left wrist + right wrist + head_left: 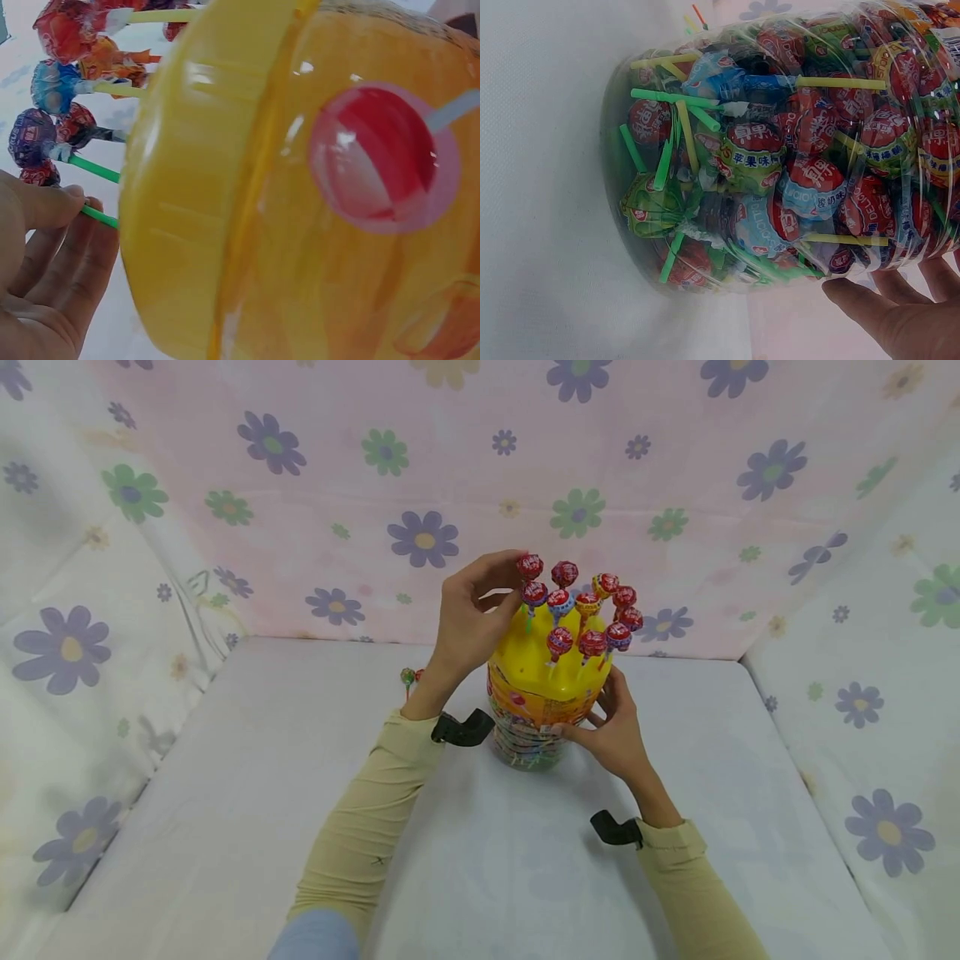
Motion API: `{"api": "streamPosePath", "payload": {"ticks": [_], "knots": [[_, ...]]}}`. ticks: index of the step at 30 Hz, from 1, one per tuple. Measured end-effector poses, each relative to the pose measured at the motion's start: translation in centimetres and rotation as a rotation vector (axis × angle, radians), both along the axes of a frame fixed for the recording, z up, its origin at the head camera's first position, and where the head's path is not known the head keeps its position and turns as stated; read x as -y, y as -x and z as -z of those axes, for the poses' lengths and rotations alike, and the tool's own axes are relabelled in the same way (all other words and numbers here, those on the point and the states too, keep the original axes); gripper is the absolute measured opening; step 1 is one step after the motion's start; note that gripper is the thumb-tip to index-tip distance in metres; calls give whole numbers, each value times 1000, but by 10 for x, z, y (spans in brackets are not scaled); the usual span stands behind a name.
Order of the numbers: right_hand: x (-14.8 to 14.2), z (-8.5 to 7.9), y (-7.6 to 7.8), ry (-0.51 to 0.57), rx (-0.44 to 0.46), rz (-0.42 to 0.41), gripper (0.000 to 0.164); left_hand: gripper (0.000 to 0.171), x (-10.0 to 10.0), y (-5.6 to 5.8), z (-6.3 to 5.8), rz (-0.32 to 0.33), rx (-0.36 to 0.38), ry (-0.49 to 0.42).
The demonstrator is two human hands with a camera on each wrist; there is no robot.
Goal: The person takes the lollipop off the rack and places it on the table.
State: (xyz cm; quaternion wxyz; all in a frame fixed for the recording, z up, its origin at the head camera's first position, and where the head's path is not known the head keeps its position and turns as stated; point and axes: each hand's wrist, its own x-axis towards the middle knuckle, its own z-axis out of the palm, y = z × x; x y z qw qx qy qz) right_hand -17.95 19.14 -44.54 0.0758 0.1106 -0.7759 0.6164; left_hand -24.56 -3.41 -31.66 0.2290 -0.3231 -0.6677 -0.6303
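A clear plastic jar [765,161] packed with wrapped lollipops stands on the table, tipped slightly in the head view. Its yellow lid [525,652] carries several lollipops upright on their sticks, mostly in red wrappers. At the lid's far left edge, my left hand [472,614] pinches a lollipop by its green stick [99,217], whose lower end meets the lid; its head is hidden behind the thumb in the left wrist view. Lower down, my right hand [617,731] grips the jar's right side, thumb across the front and fingers round the back.
Two loose lollipops, one with a green wrapper [407,677], show on the table behind my left forearm. A white cloth [225,760] covers the table. Flower-patterned curtains [337,527] close off the back and both sides.
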Motion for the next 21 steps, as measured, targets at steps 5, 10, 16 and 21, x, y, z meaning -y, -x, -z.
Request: {"api": "streamPosePath", "payload": {"ticks": [5, 10, 16, 21], "knots": [[0, 0, 0, -5, -4, 5, 92, 34, 0, -3, -5, -34, 16, -12], [0, 1, 0, 4, -5, 0, 92, 32, 4, -6, -8, -38, 4, -16], [0, 0, 0, 18, -6, -5, 92, 30, 19, -6, -5, -101, 21, -53], [0, 1, 0, 16, -7, -9, 92, 30, 36, -6, 3, -146, 65, -83]]}}
